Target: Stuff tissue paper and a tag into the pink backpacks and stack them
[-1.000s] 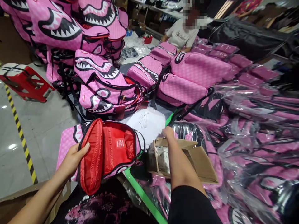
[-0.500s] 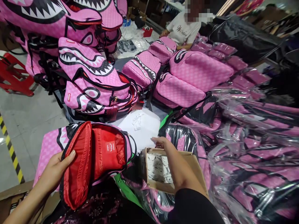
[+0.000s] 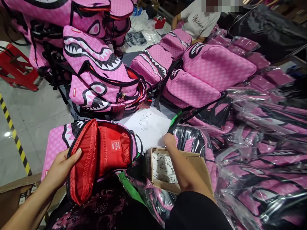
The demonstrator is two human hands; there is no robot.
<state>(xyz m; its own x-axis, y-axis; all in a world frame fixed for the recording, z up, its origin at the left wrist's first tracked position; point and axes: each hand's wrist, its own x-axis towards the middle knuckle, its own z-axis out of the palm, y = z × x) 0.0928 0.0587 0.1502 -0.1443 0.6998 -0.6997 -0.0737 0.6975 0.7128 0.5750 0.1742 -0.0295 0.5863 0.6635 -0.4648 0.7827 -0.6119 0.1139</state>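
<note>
While left fingers (image 3: 77, 156) clamp its flap (image 3: 83, 172), the pink backpack (image 3: 112, 159) gapes red inside, right fingers (image 3: 166, 139) too hidden to tell.

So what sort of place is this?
Probably a bag workshop or packing floor: there are stacked pink backpacks, plastic-wrapped bags and an open cardboard box of small white pieces.

A pink checkered backpack (image 3: 114, 153) with a toothy black-and-white print lies unzipped by the grey table's (image 3: 165, 114) near edge, red-lined flap (image 3: 85, 163) raised, red interior (image 3: 103, 156) exposed.
</note>
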